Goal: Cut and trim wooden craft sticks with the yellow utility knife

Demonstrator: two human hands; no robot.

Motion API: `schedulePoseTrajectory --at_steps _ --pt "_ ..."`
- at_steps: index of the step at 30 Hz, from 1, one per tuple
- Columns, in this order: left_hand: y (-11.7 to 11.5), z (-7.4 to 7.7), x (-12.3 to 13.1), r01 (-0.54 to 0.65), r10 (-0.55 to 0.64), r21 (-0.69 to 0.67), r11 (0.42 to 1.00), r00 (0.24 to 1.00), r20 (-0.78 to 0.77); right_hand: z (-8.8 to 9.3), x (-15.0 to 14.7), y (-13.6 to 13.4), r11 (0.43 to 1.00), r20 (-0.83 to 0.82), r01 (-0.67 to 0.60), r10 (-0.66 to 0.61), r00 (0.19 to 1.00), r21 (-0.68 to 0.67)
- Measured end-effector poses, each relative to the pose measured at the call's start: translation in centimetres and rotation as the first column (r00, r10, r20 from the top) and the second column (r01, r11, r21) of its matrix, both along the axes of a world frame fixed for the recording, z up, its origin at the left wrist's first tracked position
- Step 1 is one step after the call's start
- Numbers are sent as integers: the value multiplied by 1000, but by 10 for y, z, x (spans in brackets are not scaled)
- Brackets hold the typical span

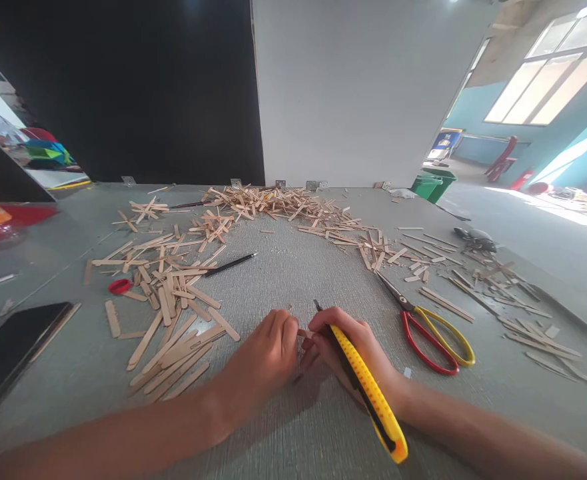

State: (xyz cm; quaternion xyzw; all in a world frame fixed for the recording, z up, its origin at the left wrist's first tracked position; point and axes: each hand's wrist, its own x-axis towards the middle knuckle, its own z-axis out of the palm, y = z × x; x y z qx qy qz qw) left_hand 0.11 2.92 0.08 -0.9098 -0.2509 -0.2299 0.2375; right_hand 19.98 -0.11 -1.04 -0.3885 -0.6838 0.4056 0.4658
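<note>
Left hand (268, 347) pinched on a stick (304, 333); right hand (370, 353) wrapped round cutter (360, 373), probably pinching the stick's other end too. Scissors (406, 305) just right of hands.

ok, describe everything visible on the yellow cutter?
The yellow cutter has a long, plastic-looking handle with a dimpled pattern and a black strip along its left side. The right hand holds it at a slant: the rear end juts back toward the wearer, and a short, dark blade tip shows beyond the fingers, pointing away. The hand hides the middle; whether the blade touches anything is unclear.
</note>
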Motion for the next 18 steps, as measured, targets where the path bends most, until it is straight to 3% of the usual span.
schedulePoseTrajectory --at_steps 4,9,13,15,17,18 --pt "1 -4 1 -17 17 -19 1000 999 39 2 0 -1 999 25 37 -37 999 -5" --pt "1 -7 -4 -22 26 -89 996 999 45 -10 -1 -1 987 -114 10 -28 993 -161" --pt "1 -9 -9 15 44 -310 951 983 181 -14 -4 0 972 -225 18 -71 972 -233" --pt "1 -8 -9 44 170 -532 845 923 346 -11 -6 0 965 -260 66 -134 956 -253" --pt "1 -6 -7 147 382 -746 650 785 488 -9 -7 1 959 -284 141 -209 936 -244" --pt "1 -4 -5 255 476 -818 516 708 521 -8 -7 1 959 -293 166 -230 928 -228"
